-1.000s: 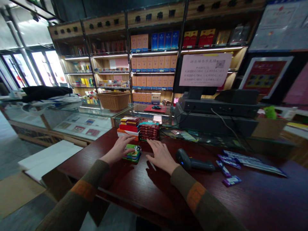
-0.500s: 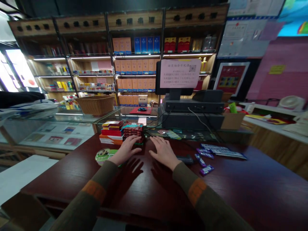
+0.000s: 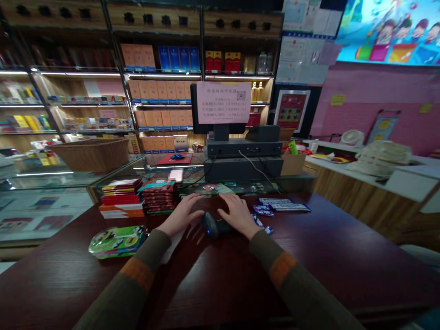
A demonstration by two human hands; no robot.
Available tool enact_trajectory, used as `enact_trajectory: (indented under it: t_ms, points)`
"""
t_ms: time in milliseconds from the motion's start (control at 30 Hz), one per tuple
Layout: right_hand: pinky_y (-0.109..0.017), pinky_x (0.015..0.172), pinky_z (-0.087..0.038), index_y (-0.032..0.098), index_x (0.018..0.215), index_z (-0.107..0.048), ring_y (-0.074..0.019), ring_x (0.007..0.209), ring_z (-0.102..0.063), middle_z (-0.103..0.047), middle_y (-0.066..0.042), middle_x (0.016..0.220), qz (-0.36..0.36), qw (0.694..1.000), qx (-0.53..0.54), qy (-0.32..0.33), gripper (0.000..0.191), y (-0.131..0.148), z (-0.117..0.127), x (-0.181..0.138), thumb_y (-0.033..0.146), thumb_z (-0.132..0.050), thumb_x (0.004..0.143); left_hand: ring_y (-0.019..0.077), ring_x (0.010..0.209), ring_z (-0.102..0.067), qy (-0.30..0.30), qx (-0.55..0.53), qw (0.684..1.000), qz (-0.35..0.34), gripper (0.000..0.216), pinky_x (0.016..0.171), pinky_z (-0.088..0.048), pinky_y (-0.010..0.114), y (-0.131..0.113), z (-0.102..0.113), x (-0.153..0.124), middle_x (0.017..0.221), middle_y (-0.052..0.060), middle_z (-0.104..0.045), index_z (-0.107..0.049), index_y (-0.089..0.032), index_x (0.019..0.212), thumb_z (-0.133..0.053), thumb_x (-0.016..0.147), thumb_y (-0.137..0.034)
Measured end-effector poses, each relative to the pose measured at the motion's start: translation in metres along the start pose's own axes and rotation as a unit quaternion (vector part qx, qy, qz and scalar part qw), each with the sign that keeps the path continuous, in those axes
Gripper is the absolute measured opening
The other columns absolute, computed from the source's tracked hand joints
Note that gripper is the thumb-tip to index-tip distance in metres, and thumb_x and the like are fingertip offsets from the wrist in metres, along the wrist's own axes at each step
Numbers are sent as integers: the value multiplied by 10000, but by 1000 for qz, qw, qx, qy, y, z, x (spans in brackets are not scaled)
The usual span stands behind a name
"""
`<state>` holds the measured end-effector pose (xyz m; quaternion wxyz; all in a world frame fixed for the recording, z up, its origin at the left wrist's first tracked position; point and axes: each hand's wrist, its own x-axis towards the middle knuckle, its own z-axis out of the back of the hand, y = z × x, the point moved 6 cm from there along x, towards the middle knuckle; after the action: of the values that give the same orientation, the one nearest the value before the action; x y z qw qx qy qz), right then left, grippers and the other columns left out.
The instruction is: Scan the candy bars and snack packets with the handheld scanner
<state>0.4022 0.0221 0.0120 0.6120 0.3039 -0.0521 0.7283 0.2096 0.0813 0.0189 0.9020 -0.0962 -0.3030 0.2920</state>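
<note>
Both hands hover over the dark wooden table (image 3: 192, 284) with fingers stretched out and apart. My left hand (image 3: 182, 214) holds nothing and is nearest the pile of dark red packets (image 3: 158, 197) and the black barcode scanner (image 3: 210, 225). My right hand (image 3: 238, 214), also holding nothing, is above the scanner's right part and hides some of it. Just right of that hand lie small purple wrapped bars (image 3: 264, 210) and long blue-and-white packets (image 3: 285, 204). A green panda-print package (image 3: 118, 240) lies left of my left forearm, beside the stacked red and orange boxes (image 3: 122, 199).
Behind the table stands a glass counter (image 3: 137, 167) with a wicker basket (image 3: 92, 155) on it. A monitor with a pink paper sign (image 3: 223, 103) and a dark cash drawer (image 3: 244, 168) stand at the back. Shelves of boxes (image 3: 165, 91) line the wall.
The view has turned to the right, so the things on the table appear further left. Both hands remain open, and the scanner now shows between them.
</note>
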Motion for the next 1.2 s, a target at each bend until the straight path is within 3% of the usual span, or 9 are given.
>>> enact_trajectory:
  t_ms: [333,667,767,867,1000,1200]
  points:
    - [-444,1070,-384,208,1375,-562,-260,1334,-480,-602,-110,1401,-57,998,-25,-20,456,-77,11,-16,329,-562,935,270,1317,-522,18,-36,999,-10,470,1139,-415,469,-17,-44,38,1388,119,-587,-592,-216,1333,-636,899,-390]
    - [-443,1054,-378,227,1343,-594,-260,1331,-484,-614,-101,1383,-133,989,-57,-33,402,-142,19,-29,304,-470,968,251,1286,-552,47,-47,997,-23,449,1116,-435,419,-36,-66,66,1373,111,-603,-611,-218,1320,-660,895,-356]
    - [-453,1088,-343,224,1333,-601,-255,1354,-464,-615,-90,1389,-166,981,-93,-35,398,-167,25,-35,286,-438,975,246,1278,-563,48,-49,998,-18,450,1112,-443,411,-34,-68,69,1360,102,-614,-615,-224,1316,-672,886,-346]
    - [-556,1153,-229,227,1331,-601,-286,1396,-406,-594,-90,1421,-245,957,-153,-30,404,-198,32,-45,326,-407,991,244,1281,-562,47,-47,998,-15,450,1112,-446,415,-29,-68,70,1363,100,-617,-616,-228,1312,-674,883,-349]
    - [-676,1130,-189,276,1401,-548,-340,1468,-288,-449,-79,1553,-353,918,-179,16,490,-225,32,-58,459,-292,1025,242,1279,-565,47,-50,997,-20,437,1110,-449,414,-25,-67,70,1358,101,-624,-619,-226,1306,-658,894,-367]
    - [-612,1128,-245,244,1500,-449,-385,1492,-214,-359,-138,1594,-366,903,-193,116,614,-220,15,-50,525,-178,1025,237,1256,-577,46,-50,997,-25,430,1102,-452,408,-25,-65,73,1343,106,-632,-614,-209,1305,-644,905,-361]
